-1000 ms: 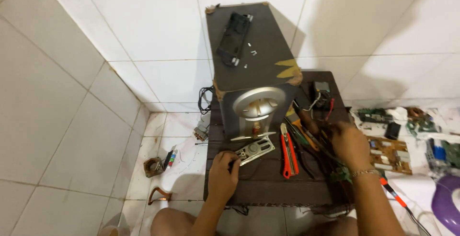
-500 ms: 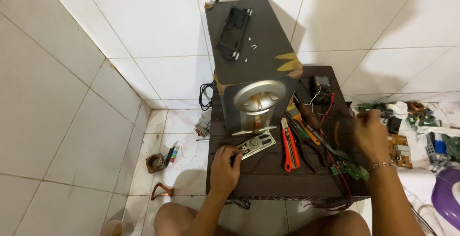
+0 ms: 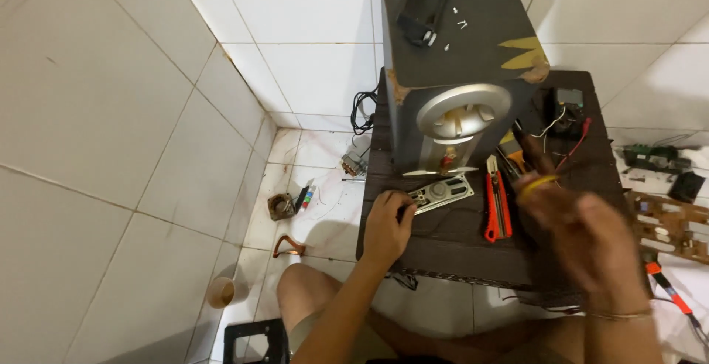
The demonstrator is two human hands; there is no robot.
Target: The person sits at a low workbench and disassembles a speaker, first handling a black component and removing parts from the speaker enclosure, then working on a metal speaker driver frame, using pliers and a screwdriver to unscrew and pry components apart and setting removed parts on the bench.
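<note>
White-tiled corner, dark table [image 3: 458,249]: left hand [image 3: 386,227] curled, fingertips touching oval speaker driver [image 3: 441,192]; blurred right hand [image 3: 583,242], grip indeterminate.

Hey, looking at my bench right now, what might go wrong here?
The right hand is blurred with motion, gripping a yellow-banded tool right beside the red utility knife; it might knock it. The left hand touches the small oval grey speaker near the dark table's edge, so it may slip off onto the tiles.
</note>
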